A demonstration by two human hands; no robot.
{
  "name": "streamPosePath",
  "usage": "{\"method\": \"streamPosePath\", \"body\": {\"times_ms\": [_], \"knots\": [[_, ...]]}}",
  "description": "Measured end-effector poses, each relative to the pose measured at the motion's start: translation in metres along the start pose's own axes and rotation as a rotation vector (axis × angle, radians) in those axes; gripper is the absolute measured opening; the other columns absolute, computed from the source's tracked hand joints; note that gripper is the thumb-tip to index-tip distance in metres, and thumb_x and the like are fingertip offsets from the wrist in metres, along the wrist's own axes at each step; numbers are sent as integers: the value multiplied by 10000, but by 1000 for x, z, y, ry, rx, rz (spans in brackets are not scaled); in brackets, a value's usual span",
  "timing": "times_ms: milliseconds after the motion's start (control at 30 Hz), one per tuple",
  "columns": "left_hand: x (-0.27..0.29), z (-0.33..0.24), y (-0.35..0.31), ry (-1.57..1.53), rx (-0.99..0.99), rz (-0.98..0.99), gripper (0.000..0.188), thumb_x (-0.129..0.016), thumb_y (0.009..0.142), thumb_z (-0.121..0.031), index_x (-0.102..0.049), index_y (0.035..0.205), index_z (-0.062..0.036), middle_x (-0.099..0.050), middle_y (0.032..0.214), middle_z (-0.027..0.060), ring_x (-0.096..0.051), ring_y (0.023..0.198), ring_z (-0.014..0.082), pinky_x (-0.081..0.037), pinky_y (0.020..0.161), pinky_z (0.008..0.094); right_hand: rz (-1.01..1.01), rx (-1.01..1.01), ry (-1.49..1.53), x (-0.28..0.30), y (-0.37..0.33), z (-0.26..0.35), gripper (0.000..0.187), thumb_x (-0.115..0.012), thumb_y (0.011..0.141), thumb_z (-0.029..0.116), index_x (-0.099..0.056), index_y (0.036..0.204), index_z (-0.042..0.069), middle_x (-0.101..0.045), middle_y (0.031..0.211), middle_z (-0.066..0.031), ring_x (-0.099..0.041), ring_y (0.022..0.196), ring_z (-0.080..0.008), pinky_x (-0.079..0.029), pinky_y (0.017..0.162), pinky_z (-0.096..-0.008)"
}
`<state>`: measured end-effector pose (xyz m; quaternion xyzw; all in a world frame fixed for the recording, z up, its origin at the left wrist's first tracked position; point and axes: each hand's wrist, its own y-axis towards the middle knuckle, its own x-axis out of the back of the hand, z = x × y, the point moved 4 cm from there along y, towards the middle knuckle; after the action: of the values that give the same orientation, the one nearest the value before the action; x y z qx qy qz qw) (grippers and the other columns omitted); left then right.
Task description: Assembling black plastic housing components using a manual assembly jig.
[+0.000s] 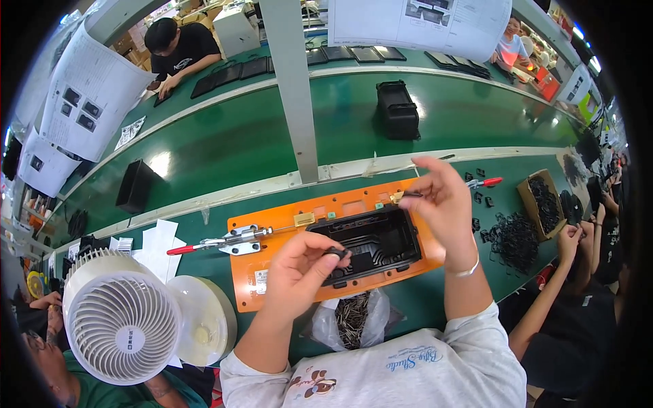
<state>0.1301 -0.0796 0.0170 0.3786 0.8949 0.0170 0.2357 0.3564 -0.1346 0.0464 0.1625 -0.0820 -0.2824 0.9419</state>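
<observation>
Apparently fitting housing (404,231) | pinching black piece (335,251), left hand (299,266) | cannot tell grip, right hand (445,204), far side | likely needs alignment next

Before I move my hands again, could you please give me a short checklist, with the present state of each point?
1. Left hand holds its black part: ok, pinched at the fingertips.
2. Right hand holds its dark part: ok, at the fingertips.
3. Case sits open side up in the orange fixture: ok.
4. Full view of the case: not ok, the left hand hides some of its left side.
5. Left clamp locked: cannot tell from this view.
6. Right clamp locked: cannot tell, the right hand hides much of it.
</observation>
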Motion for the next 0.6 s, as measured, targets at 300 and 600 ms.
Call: {"method": "streamPosePath", "body": {"times_ms": [300, 600], "knots": [[16, -18, 3, 202, -102, -62, 215, -580, 880, 35, -599, 1094, 40, -611, 957, 73, -614, 816, 128, -517, 745, 252, 395, 101, -457, -1, 29, -39, 129, -717, 719, -31, -684, 843, -18, -626, 773, -70, -589, 669, -158, -464, 605, -261], [24, -27, 4, 225, -96, -197, 275, -598, 859, 38, -573, 1133, 47, -612, 986, 88, -602, 832, 130, -506, 754, 246, 489, 108, -521, -9, 41, -50, 122, -738, 707, 25, -702, 823, 8, -575, 720, -78, -561, 659, -211, -449, 606, -302]]}}
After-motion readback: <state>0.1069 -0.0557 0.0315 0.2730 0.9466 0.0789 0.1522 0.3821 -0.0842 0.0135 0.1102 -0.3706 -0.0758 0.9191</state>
